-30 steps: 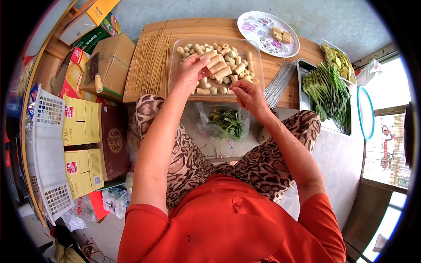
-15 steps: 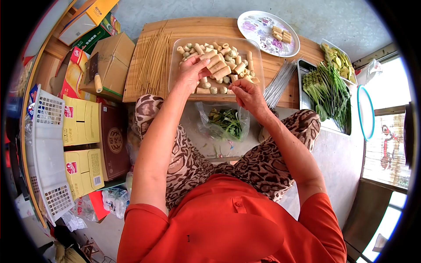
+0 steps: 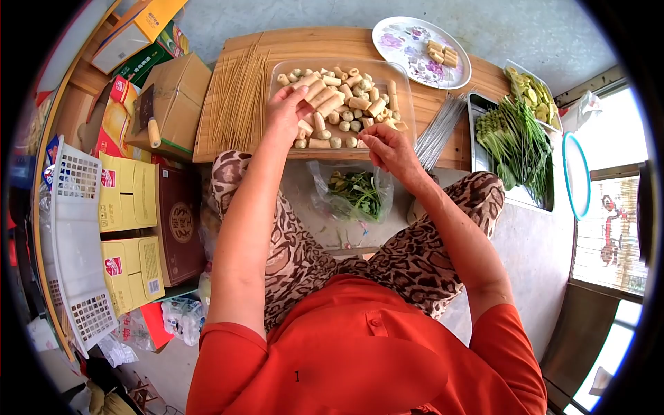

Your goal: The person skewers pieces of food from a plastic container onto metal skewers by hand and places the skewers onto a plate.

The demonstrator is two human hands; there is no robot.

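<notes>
My left hand (image 3: 285,114) is closed on a short row of tan cylindrical food rolls (image 3: 319,94), held side by side over a clear plastic tub (image 3: 274,76). Loose rolls and small round greenish-grey balls (image 3: 356,126) fill the tub below. At the tub's front right corner, my right hand (image 3: 389,146) is pinched, thumb against fingers. Whatever sits in that pinch is too thin or hidden to make out. Thin metal skewers (image 3: 441,131) lie just right of this hand, and bamboo skewers (image 3: 235,97) are spread left of the tub.
A floral plate (image 3: 394,41) with stacked rolls stands at the table's back. Metal trays with green vegetables (image 3: 515,138) and sliced pieces (image 3: 531,97) are on the right. A plastic bag of greens (image 3: 356,194) is below the table edge. Cartons (image 3: 173,97) and a knife (image 3: 151,124) are left.
My left hand has shifted slightly left with the rolls, away from my right hand. The right hand has barely moved and stays pinched.
</notes>
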